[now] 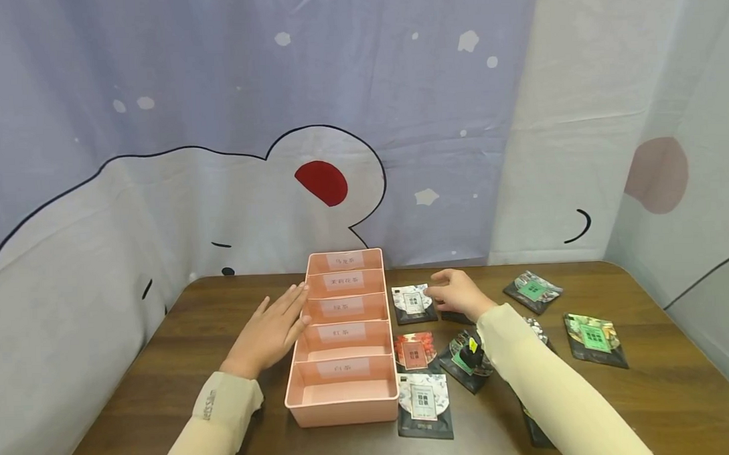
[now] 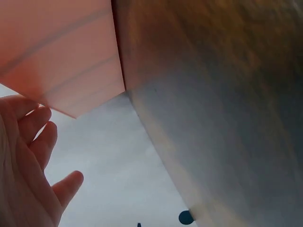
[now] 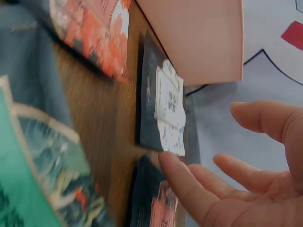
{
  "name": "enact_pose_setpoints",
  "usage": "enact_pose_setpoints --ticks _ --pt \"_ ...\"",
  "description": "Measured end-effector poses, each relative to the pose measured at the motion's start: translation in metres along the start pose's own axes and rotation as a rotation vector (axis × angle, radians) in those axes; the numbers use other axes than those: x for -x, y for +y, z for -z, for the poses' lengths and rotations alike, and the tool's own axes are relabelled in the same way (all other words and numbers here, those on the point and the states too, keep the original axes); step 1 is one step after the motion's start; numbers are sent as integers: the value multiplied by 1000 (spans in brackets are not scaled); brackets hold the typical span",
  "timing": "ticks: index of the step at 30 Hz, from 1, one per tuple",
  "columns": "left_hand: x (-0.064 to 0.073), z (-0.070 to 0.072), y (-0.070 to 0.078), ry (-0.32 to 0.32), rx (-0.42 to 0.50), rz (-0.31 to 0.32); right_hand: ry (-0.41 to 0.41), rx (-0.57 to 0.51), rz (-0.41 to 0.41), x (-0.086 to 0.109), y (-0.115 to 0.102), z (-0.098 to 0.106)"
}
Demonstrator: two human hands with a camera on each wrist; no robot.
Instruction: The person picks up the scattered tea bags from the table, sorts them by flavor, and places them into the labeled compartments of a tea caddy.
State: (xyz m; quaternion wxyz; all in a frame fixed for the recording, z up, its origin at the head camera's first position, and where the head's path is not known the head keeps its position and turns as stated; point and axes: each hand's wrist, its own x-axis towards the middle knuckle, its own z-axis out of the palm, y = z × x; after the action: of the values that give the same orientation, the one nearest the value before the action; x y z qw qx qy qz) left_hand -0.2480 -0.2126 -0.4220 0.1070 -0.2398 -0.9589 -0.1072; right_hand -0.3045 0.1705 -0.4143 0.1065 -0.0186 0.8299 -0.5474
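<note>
A pink divided box [image 1: 347, 413] with several labelled compartments stands on the wooden table. My left hand [image 1: 270, 334] lies along its left side, fingers nearly straight, the fingertips at the rim; in the left wrist view the fingers [image 2: 42, 137] are beside the pink wall. Right of the box, my right hand [image 1: 457, 293] hovers by a black sachet with a white floral label [image 1: 414, 303]. The right wrist view shows its fingers spread and holding nothing, the index fingertip close to that white-labelled sachet [image 3: 170, 104]. A sachet with a reddish label [image 3: 163, 203] lies below the hand, partly hidden.
Beside the box lie a red-labelled sachet [image 1: 415, 353], a green-labelled one [image 1: 466, 363] and another white-labelled one [image 1: 424, 406]. Two green-labelled sachets [image 1: 532, 290] lie farther right. My right sleeve [image 1: 545, 382] partly covers more sachets. A patterned curtain [image 1: 249, 211] hangs behind the table.
</note>
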Motion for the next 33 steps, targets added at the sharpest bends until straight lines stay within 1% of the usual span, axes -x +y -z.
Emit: enact_pose_setpoints --ticks 6,10,15,18,22,25,29,33 --pt "1 -1 1 -10 21 7 -9 150 27 -1 -6 -10" --pt "1 -2 1 4 42 7 3 164 34 -3 -7 -16" --pt "1 -2 2 4 50 15 -3 58 -6 -7 -4 -23" --pt "1 -3 1 -2 50 19 -6 10 -16 -7 -3 -25" --pt "1 -3 0 -7 41 17 48 -17 -10 -7 -2 -27" --pt "1 -2 0 -10 38 17 84 -66 -9 -6 -1 -29" --pt "1 -3 0 -14 46 20 106 -134 -24 -5 -1 -30" --pt "1 -3 2 -17 48 21 119 -175 -52 -5 1 -30"
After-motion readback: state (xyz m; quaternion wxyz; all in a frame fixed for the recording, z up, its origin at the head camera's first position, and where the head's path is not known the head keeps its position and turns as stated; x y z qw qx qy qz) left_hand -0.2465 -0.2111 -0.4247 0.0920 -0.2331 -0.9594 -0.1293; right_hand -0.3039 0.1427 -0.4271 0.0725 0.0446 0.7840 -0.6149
